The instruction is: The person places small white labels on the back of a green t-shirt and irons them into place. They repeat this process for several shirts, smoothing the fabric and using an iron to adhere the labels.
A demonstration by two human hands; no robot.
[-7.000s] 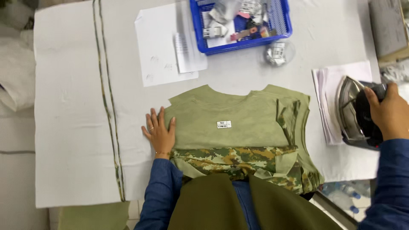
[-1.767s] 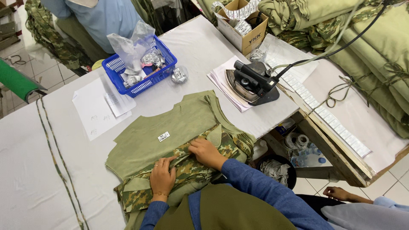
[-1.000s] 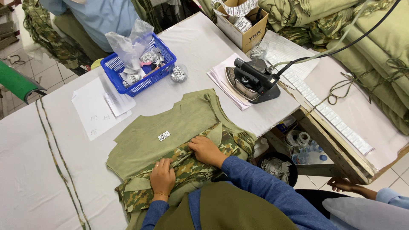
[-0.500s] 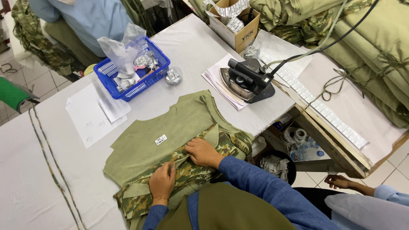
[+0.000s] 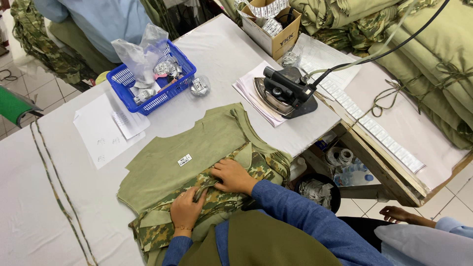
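An olive garment piece [image 5: 197, 148] lies flat on the table; camouflage fabric [image 5: 217, 199] overlaps its near edge.

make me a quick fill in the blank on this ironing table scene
1. Both hands, left hand and right hand, press on the ____-patterned fabric.
2. The iron rests on a stack of ____.
3. The basket is ____ in colour.

Missing words: camouflage; papers; blue

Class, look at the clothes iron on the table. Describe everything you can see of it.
The iron is dark grey and black with a shiny metal soleplate. It lies tilted on its side on a dark pad, beside a stack of pale papers. A black cord runs from its rear toward the upper right. No hand touches it.
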